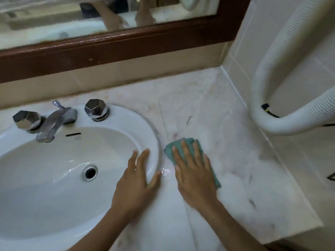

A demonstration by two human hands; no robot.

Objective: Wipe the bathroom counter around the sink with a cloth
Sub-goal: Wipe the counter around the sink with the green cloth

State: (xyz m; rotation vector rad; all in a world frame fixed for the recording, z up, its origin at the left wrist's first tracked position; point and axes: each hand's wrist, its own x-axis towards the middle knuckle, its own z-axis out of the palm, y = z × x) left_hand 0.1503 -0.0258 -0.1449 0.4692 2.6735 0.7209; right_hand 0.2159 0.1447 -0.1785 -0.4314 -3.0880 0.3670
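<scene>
Both hands are flat with fingers straight: the right hand (194, 175) presses a folded teal cloth (188, 142) onto the pale marble counter (226, 124) just right of the sink, and the left hand (136, 180) rests on the white sink (126, 120) rim. Behind them are one faucet (54, 122), two chrome knobs (96, 109), a wood-framed mirror (108, 42) and a white ribbed hose (272, 69) on the tiled wall.

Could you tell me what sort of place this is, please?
A bathroom, most likely: a white sink with a chrome tap set in a marble counter, under a wood-framed mirror.
</scene>
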